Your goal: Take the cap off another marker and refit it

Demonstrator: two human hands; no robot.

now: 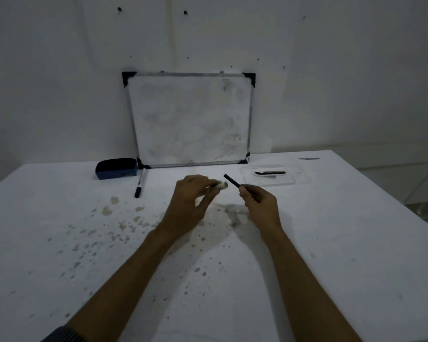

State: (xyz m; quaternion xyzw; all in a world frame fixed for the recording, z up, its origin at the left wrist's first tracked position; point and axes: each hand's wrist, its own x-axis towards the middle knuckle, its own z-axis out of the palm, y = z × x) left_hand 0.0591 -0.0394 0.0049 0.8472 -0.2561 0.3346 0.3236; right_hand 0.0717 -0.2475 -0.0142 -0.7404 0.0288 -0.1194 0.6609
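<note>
Eraser (116, 168): a dark blue block is set at the table's far left, at about 10 o'clock from the hands, just beside the whiteboard's lower left corner.
Spare marker (140, 182): a capped pen lies flat at 10 o'clock, just right of the eraser and well apart from both hands.
Left hand (192, 202): the fingers are curled round a pale marker barrel (220, 185), whose open end points toward 3 o'clock.
Barrel handling: it is judged light, stiff and smooth, so slipping is possible; a hold round the middle, as seen, keeps the mouth steady.
Black refill stick (231, 180): it is pinched at its lower end, its free tip slanted toward 11 o'clock, near the barrel mouth but apart from it.
Stick handling: it is judged thin, light and likely inky or soft at the tip; it is best held low, away from the tip.
Right hand (258, 206): it is closed narrowly on the stick.
Whiteboard (190, 119): it is propped against the wall at 12 o'clock, smudged.
Clear tray (269, 175): it sits at 2 o'clock and holds another dark stick.
Table (331, 243): the right edge falls away at 3 o'clock; stained but open surface is left toward 6 o'clock.
</note>
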